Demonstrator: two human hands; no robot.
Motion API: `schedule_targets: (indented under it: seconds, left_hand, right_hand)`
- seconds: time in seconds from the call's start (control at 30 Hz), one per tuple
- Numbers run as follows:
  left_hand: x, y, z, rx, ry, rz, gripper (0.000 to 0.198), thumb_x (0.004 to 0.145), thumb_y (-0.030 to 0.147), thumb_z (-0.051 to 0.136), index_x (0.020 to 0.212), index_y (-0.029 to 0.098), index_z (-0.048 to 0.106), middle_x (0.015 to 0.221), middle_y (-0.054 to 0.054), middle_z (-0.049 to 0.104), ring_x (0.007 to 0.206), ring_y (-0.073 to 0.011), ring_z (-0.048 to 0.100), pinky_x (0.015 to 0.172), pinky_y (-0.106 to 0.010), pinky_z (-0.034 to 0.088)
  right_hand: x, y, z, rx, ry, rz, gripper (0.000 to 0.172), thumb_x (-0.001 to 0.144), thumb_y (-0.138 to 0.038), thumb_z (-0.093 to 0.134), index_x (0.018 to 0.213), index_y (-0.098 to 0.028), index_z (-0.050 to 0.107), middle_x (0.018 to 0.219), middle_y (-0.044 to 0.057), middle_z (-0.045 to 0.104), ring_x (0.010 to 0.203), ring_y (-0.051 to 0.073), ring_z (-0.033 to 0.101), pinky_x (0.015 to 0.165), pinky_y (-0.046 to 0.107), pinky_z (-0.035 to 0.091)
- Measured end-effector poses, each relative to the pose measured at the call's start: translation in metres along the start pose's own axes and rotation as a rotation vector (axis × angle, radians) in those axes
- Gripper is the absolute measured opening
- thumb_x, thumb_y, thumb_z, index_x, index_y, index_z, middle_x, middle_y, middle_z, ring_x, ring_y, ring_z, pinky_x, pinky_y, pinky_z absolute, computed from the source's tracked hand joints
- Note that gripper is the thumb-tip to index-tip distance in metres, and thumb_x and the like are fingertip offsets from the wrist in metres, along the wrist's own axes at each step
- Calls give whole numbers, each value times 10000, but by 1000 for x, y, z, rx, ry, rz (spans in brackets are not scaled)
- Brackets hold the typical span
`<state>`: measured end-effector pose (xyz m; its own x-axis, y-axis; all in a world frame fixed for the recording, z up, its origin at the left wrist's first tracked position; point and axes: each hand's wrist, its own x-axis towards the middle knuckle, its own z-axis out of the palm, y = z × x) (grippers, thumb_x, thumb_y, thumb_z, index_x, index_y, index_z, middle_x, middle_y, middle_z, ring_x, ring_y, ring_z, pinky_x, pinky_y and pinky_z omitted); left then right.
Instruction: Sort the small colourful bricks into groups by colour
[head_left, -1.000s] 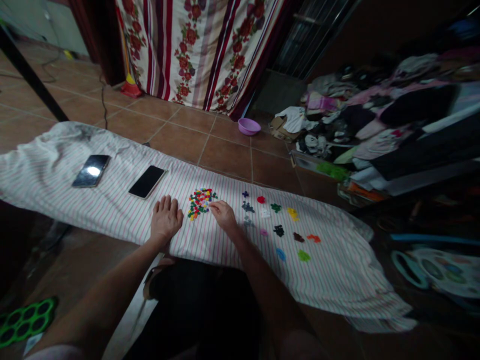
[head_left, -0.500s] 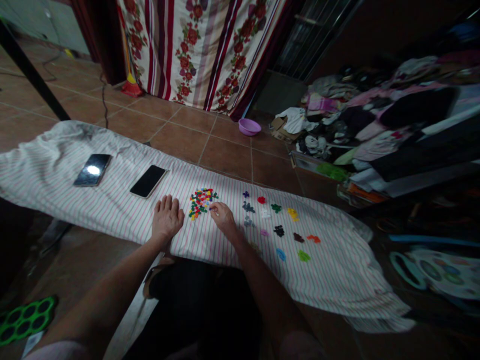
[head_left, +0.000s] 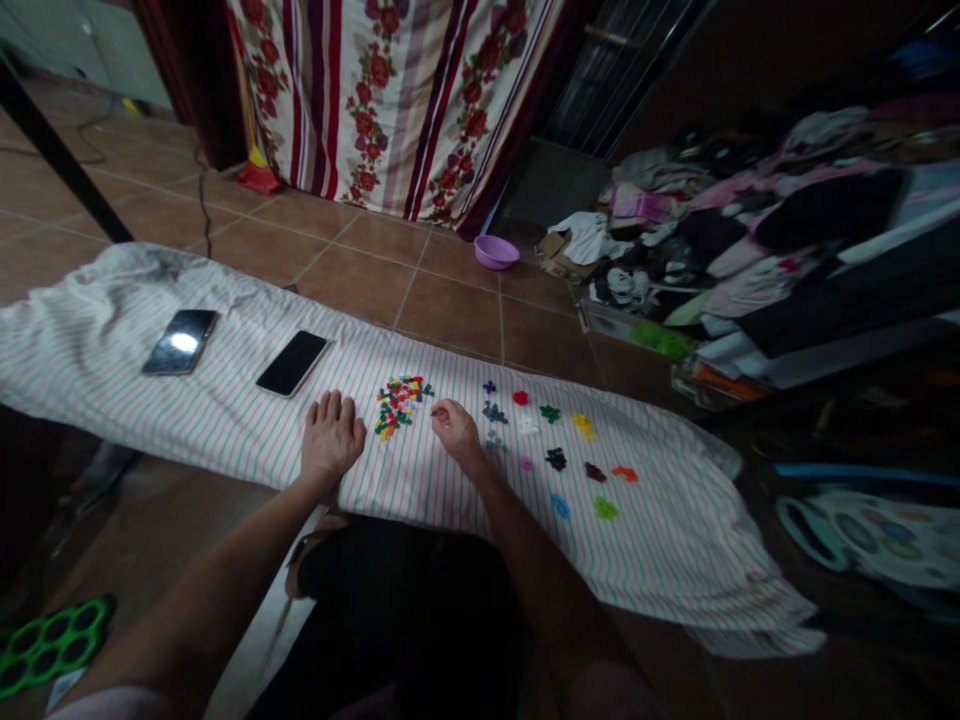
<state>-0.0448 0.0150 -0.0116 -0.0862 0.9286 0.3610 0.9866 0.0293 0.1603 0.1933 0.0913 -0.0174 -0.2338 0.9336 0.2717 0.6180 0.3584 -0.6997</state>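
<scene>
My left hand (head_left: pixel 330 437) lies flat on the striped cloth (head_left: pixel 247 440), fingers stretched out, left of a mixed pile of small colourful pieces (head_left: pixel 401 405). Just right of that pile, my right hand (head_left: pixel 456 430) pinches a tiny dark purple piece (head_left: pixel 433 412) between thumb and fingertips. Further right, similar pieces lie in small groups by colour: purple (head_left: pixel 489 387), red (head_left: pixel 520 398), dark green (head_left: pixel 550 413), yellow (head_left: pixel 583 426), black (head_left: pixel 556 459), brown (head_left: pixel 595 471), orange (head_left: pixel 625 474), blue (head_left: pixel 559 506) and lime green (head_left: pixel 605 508), with grey, white and pink among them.
Two phones lie left of my hands, a black-screened one (head_left: pixel 292 363) and one reflecting light (head_left: pixel 181 342). Beyond the cloth, a purple basin (head_left: pixel 496 253) stands on the tiled floor before a floral curtain (head_left: pixel 397 110). Heaped clothes (head_left: pixel 720 220) fill the right side.
My right hand has moved slightly right, away from the mixed pile, with the small purple piece in its fingertips. My left hand stays flat on the cloth.
</scene>
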Motion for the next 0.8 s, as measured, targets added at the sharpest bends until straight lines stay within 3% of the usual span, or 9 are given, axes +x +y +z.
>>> schedule_targets:
  seconds: [0.13, 0.47, 0.8]
  left_hand:
    - [0, 0, 0, -8, 4, 5, 477, 920, 339, 358, 1274, 75, 538, 1394, -241, 508, 1351, -358, 422, 1106, -502, 299]
    - [1, 1, -4, -17, 4, 4, 467, 911, 338, 355, 1254, 94, 558, 1379, -228, 527, 1338, -354, 436, 1099, -508, 305]
    - [0, 1, -3, -30, 4, 5, 481, 907, 341, 348, 1261, 86, 551, 1389, -238, 514, 1344, -358, 425, 1098, -519, 306]
  right_hand:
    - [0, 2, -11, -50, 15, 7, 225, 761, -105, 507, 899, -208, 651, 831, 14, 617, 755, 146, 610, 772, 262, 497]
    - [1, 6, -20, -161, -2, 19, 123, 830, -189, 582, 899, -223, 677, 830, 16, 647, 784, 156, 602, 775, 260, 473]
    - [21, 32, -56, -347, 183, 135, 194, 842, -183, 524, 928, -212, 695, 852, 46, 656, 804, 183, 594, 765, 285, 461]
